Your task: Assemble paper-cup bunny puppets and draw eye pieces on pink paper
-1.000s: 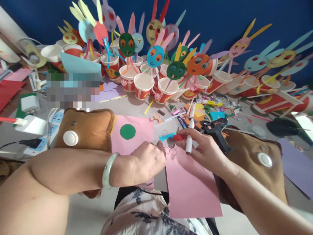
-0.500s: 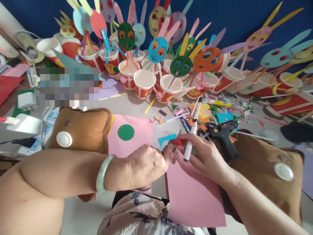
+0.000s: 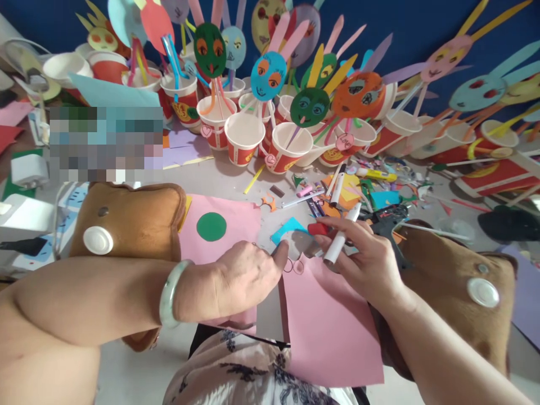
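Note:
My right hand (image 3: 367,261) is closed around a white marker (image 3: 337,247), which tilts across the fingers. A red piece (image 3: 317,229) sits at its index fingertip; I cannot tell whether it is held. My left hand (image 3: 240,278), with a pale green bangle (image 3: 172,292) at the wrist, has its fingers curled. Its fingertips reach beside a blue paper scrap (image 3: 290,228), and what they hold, if anything, is hidden. Under both hands lies a pink paper sheet (image 3: 333,337), with two small drawn circles (image 3: 293,266) near its top edge.
Another pink sheet with a green paper disc (image 3: 211,226) lies left, beside a brown cushion (image 3: 130,222). A second cushion (image 3: 459,298) and a black glue gun (image 3: 386,219) are right. Paper cups (image 3: 244,140) with paper rabbit faces line the back. Scraps and pens (image 3: 337,191) clutter the middle.
My right hand has drawn back to the right with the marker. My fingertips have moved off the top of the pink sheet, so both circles now show fully. The view has shifted slightly.

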Tool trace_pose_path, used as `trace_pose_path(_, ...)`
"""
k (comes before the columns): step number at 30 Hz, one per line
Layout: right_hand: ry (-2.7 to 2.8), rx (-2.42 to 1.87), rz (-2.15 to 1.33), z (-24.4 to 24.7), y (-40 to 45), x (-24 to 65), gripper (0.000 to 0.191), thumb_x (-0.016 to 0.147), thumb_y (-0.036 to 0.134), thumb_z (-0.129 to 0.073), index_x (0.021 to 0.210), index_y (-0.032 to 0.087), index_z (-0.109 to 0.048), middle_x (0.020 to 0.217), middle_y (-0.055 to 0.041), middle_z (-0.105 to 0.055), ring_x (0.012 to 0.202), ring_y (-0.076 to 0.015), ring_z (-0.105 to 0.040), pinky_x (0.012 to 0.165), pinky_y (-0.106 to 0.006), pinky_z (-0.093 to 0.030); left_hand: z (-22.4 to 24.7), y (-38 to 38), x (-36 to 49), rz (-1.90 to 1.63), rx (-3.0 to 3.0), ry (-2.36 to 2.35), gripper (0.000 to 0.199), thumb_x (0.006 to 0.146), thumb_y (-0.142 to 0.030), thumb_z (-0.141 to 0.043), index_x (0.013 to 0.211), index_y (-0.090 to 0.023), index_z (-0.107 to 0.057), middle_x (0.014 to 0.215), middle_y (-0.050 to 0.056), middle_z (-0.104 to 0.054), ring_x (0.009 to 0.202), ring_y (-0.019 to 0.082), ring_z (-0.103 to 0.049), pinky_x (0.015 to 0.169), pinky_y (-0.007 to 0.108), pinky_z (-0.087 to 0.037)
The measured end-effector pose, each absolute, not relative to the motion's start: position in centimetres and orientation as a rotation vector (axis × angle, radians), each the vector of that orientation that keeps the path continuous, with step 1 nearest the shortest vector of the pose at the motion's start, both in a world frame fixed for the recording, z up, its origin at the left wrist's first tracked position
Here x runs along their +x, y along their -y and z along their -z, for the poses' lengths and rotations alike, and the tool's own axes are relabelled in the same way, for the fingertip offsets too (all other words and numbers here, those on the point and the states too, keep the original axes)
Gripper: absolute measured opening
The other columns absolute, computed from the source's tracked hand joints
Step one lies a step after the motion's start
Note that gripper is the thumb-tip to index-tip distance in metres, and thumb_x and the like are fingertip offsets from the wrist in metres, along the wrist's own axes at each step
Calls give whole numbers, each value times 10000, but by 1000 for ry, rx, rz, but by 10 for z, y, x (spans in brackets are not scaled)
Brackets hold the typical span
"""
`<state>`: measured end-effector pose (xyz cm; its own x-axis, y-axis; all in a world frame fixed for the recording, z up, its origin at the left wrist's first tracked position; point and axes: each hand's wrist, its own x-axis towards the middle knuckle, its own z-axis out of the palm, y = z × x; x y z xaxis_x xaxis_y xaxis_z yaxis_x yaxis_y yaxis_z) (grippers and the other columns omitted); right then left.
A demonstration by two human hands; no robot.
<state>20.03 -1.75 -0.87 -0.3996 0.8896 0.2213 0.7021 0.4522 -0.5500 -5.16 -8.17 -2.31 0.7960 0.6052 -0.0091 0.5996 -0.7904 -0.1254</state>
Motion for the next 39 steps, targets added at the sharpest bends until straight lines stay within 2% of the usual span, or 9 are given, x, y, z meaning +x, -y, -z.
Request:
trace_pose_path(4,2299,-1276,-518,7,15,193,171,950,321,-592,1114,304,-635,874,-51,-771,846,-265,-708,938,-502,-501,25,81,-47,-68,-2893,1013,690,947,-315,-409,1531,21,-260,788,76,-614,729,220,-575,625,369,-398)
trace_pose_path(9,2169,-1352,-391,12,17,195,188,931,326,-635,1118,311,-646,892,-54,-755,875,-272,-708,878,-461,-530,21,79,-48,-109,-2893,1007,708,901,-180,-401,1549,24,-202,803,67,-615,737,210,-571,635,367,-398)
trace_pose_path(14,2016,-1240,-112,19,16,200,253,876,298,-715,1123,294,-662,942,-40,-751,783,-249,-703,761,-429,-558,22,81,-52,-23,-2866,978,649,919,-206,-401,1517,18,-287,871,97,-618,823,231,-565,711,397,-415)
trace_pose_path(19,2157,-996,-95,16,10,194,307,880,231,-700,1176,266,-627,1003,-46,-756,933,-266,-715,875,-457,-524,25,85,-44,-17,-2825,1062,543,876,-285,-488,1371,-62,-498,1017,137,-599,876,247,-536,783,423,-411)
trace_pose_path(22,2304,-921,-161,12,8,189,249,911,238,-663,1153,272,-614,948,-40,-752,906,-259,-712,950,-488,-468,25,81,-36,-38,-2820,1086,463,818,-316,-544,1218,-88,-597,1101,164,-574,899,262,-523,773,420,-404)
trace_pose_path(25,2392,-902,-146,11,8,187,211,921,244,-645,1125,271,-597,938,-42,-743,875,-246,-709,1005,-501,-421,22,77,-32,-23,-2810,1067,441,796,-328,-566,1160,-86,-624,1196,200,-550,930,280,-515,735,403,-390)
trace_pose_path(28,2471,-891,-131,10,10,186,199,919,220,-622,1108,261,-572,910,-35,-741,813,-224,-704,1024,-491,-404,16,74,-32,16,-2787,1052,489,824,-325,-550,1233,-60,-594,1339,243,-500,968,290,-512,743,405,-383)
trace_pose_path(34,2493,-900,-152,6,13,185,163,923,192,-571,1070,251,-535,785,-18,-720,652,-196,-660,971,-506,-426,11,69,-35,-38,-2834,968,408,793,-324,-589,1137,-105,-619,1161,179,-579,972,288,-497,756,403,-386)
trace_pose_path(39,2392,-962,-195,7,13,187,161,924,220,-607,1074,266,-570,782,-10,-728,634,-197,-653,903,-486,-464,12,71,-34,-22,-2874,1006,643,754,-456,-655,1271,-91,-542,1282,210,-533,1057,313,-481,821,430,-389)
